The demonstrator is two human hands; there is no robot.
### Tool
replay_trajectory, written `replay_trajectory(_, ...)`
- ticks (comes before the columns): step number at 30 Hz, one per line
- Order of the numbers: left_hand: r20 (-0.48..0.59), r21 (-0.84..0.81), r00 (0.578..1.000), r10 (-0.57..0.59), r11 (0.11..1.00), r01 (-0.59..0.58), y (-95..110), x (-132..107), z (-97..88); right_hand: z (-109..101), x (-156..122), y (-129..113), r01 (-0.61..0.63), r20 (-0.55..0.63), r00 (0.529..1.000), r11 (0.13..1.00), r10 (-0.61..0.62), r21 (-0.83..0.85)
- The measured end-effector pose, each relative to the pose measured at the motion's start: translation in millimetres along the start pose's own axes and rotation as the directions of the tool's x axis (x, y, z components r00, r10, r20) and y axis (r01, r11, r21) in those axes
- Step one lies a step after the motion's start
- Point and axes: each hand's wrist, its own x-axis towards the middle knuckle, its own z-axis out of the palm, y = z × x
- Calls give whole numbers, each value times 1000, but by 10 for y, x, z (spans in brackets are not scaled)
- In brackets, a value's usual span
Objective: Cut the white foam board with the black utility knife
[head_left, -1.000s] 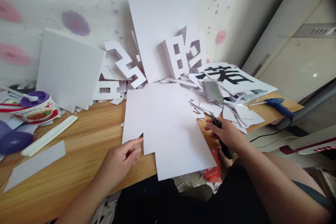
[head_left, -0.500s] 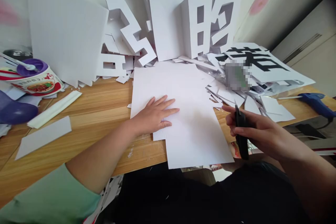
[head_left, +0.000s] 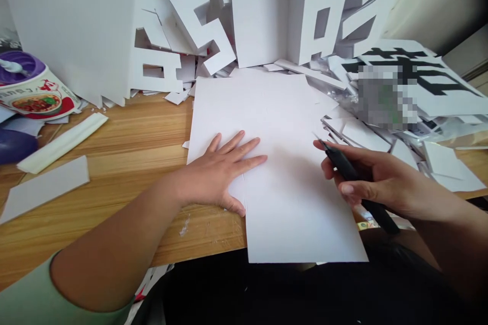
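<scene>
My left hand (head_left: 221, 167) lies flat, fingers spread, on the left part of a large white foam board sheet (head_left: 290, 172) that rests on the wooden table (head_left: 125, 162) and overhangs its front edge. My right hand (head_left: 366, 183) is closed around a black utility knife (head_left: 343, 165). The knife's tip points up and left and hovers at the sheet's right edge.
White cut-out foam characters (head_left: 190, 30) and upright boards (head_left: 76, 20) lean at the back. Scraps and a sheet printed with black strokes (head_left: 419, 76) pile at the right. At the left are a white strip (head_left: 63, 142), a grey strip (head_left: 43, 188) and a printed bowl (head_left: 34, 96).
The view has closed in on the table. My left hand moved from the sheet's edge onto the sheet and flattened. My right hand brought the knife up to the sheet's right edge.
</scene>
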Motion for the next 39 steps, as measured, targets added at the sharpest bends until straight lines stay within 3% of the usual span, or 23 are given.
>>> replay_trajectory(4, 16, 26, 1000, 1, 1000, -1, 6, -11, 5, 16, -29, -116, 139, -141, 980, 990, -140, -14)
replay_trajectory(6, 19, 33, 1000, 0, 999, 0, 9, -14, 4, 16, -43, -167, 188, -94, 976, 976, -198, -110)
replay_trajectory(8, 18, 38, 1000, -3, 999, 3, 11, -15, 3, 47, -36, -195, 240, -2, 967, 916, -254, -320)
replay_trajectory(10, 16, 40, 1000, -3, 999, 3, 15, -13, 5, 136, -4, -209, 295, 86, 950, 778, -299, -555)
replay_trajectory(14, 12, 35, 1000, 0, 999, -1, 23, -4, 17, 454, 96, -265, 325, 228, 932, 372, -282, -869)
replay_trajectory(17, -9, 29, 1000, -3, 1000, 3, 23, 1, 39, 666, 161, -363, 315, 284, 940, 159, -190, -936)
replay_trajectory(21, -39, 15, 999, 8, 1000, -8, 15, 5, 70, 809, 209, -516, 271, 272, 961, -14, -58, -962)
replay_trajectory(26, -50, 4, 999, 6, 1000, -6, 20, 9, 82, 892, 222, -635, 259, 257, 966, -94, 35, -961)
replay_trajectory(39, -65, -24, 998, 21, 999, -22, 12, 1, 77, 953, 197, -707, 235, 224, 970, -118, 99, -965)
